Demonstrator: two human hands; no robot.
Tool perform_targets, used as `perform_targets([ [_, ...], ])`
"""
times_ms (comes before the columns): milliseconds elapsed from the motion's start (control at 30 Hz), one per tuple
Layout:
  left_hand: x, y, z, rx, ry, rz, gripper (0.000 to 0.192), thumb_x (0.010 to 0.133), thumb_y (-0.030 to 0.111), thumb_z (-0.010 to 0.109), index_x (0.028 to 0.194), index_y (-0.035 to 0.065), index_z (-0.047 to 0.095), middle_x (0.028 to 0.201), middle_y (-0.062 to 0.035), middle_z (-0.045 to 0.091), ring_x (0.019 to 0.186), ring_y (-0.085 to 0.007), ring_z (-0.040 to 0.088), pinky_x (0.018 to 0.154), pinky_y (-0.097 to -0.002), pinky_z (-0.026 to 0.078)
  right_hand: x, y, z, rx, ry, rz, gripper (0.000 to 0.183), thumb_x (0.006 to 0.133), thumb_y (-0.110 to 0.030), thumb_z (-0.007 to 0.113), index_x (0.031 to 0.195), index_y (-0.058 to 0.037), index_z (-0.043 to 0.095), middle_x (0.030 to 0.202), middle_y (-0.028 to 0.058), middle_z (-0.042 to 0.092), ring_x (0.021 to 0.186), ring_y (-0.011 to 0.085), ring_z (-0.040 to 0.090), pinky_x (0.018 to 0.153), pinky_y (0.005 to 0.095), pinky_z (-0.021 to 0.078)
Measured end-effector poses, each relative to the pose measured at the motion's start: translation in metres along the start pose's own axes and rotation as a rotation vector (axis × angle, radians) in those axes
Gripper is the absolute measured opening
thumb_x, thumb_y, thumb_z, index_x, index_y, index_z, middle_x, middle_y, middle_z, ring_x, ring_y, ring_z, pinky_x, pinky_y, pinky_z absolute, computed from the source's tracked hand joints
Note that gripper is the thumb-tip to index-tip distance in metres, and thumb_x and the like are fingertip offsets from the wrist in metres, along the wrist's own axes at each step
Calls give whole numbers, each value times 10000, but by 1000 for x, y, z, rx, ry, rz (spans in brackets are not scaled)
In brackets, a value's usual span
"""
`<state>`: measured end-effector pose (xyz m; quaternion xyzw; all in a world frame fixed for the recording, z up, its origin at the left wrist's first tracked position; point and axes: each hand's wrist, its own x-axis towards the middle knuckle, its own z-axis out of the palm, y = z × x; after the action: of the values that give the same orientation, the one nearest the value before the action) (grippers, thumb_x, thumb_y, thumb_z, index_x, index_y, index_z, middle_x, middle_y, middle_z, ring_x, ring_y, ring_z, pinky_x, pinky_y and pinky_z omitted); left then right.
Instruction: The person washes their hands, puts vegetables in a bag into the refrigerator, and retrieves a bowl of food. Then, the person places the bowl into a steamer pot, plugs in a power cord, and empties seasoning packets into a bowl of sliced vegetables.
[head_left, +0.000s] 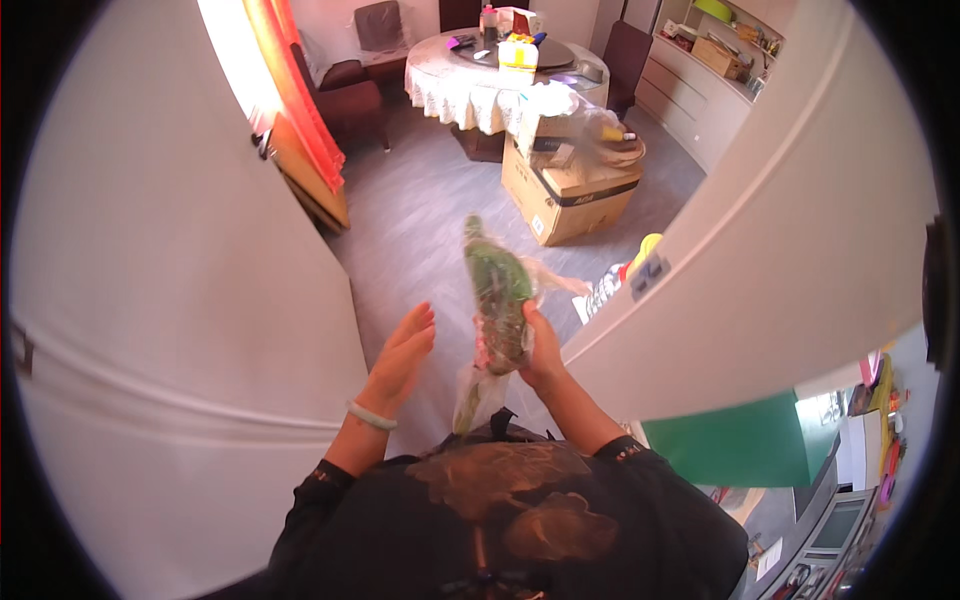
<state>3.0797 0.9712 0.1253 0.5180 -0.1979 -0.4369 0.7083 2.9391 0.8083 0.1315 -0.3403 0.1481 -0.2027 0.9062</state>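
Observation:
My right hand grips a clear plastic bag of green vegetables, with the thumb on its near right side. The bag hangs in front of my torso, its long green tip pointing away from me. What exactly the vegetables are is blurred by the plastic. A pink part shows on the lower left of the bag. My left hand, with a pale bangle at the wrist, is held up to the left of the bag. It is apart from the bag, holds nothing, and its fingers are extended.
White panels rise at left and right, flanking a passage. Ahead, a cardboard box stands on the grey floor before a round table with a lace cloth. Boards lean beneath an orange curtain.

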Motion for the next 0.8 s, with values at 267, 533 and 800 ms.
perform_targets([
  [267, 148, 22, 19, -420, -203, -77, 461, 925, 208, 494, 1328, 26, 362, 1278, -99, 472, 1147, -193, 468, 970, -370, 373, 161, -26, -5, 150, -228, 152, 459, 972, -356, 328, 1297, -37, 390, 1168, 144, 548, 992, 249, 583, 842, 389, 496],
  [533, 340, 66, 91, -154, -300, -63, 397, 873, 154, 584, 1204, 2, 426, 1046, -81, 570, 911, -148, 577, 808, -297, 480, 264, -131, -33, 23, 115, -278, 443, 948, -377, 383, 1200, -25, 473, 1111, 93, 570, 977, 185, 576, 847, 328, 476],
  [800, 440, 75, 172, -149, -686, -198, 497, 807, 94, 661, 1231, 21, 412, 1078, -71, 552, 915, -140, 562, 763, -294, 487, 292, -196, -107, -833, 643, -792, 448, 962, -364, 338, 1212, -7, 441, 1124, 126, 525, 1042, 217, 495, 898, 315, 376],
])
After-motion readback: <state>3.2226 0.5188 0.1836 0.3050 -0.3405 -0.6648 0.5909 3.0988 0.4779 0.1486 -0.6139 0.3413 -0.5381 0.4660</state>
